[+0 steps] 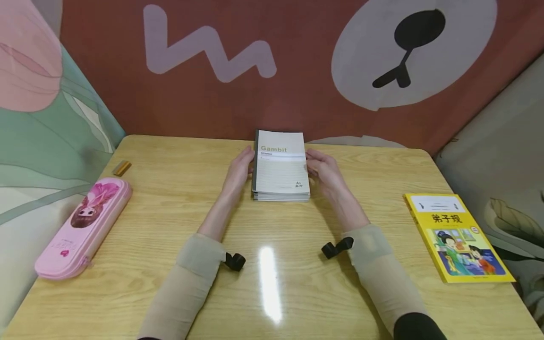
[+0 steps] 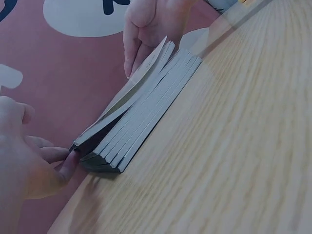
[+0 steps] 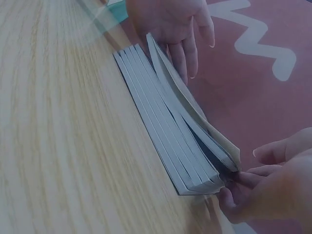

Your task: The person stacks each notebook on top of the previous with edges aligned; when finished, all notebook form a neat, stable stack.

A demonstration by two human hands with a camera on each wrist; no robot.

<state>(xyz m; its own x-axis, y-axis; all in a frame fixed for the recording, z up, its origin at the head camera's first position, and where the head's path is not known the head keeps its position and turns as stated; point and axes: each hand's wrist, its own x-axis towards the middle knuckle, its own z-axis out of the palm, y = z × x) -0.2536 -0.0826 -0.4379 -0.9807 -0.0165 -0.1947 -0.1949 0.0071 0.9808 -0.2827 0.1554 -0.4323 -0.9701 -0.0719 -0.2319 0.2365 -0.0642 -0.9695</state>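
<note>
A stack of several white notebooks (image 1: pixel 281 163) stands at the back edge of the table, dark spines to the left. The top notebook (image 2: pixel 129 95) is lifted apart from the lower notebooks (image 2: pixel 148 109), with a narrow dark gap between. My left hand (image 1: pixel 238 172) holds it at the spine side; in the left wrist view the thumb (image 2: pixel 68 170) is right at the gap. On the opposite side my right hand (image 1: pixel 326 172) holds its edge, thumb (image 3: pixel 231 207) low beside the stack and a finger at the raised notebook's corner.
At the left lie a pink pencil case (image 1: pixel 87 226) and a small brown-gold block (image 1: pixel 121 168). A yellow picture-covered book (image 1: pixel 459 238) lies near the right edge. Behind the wooden table (image 1: pixel 204 189) hangs a red printed cloth (image 1: pixel 297 61).
</note>
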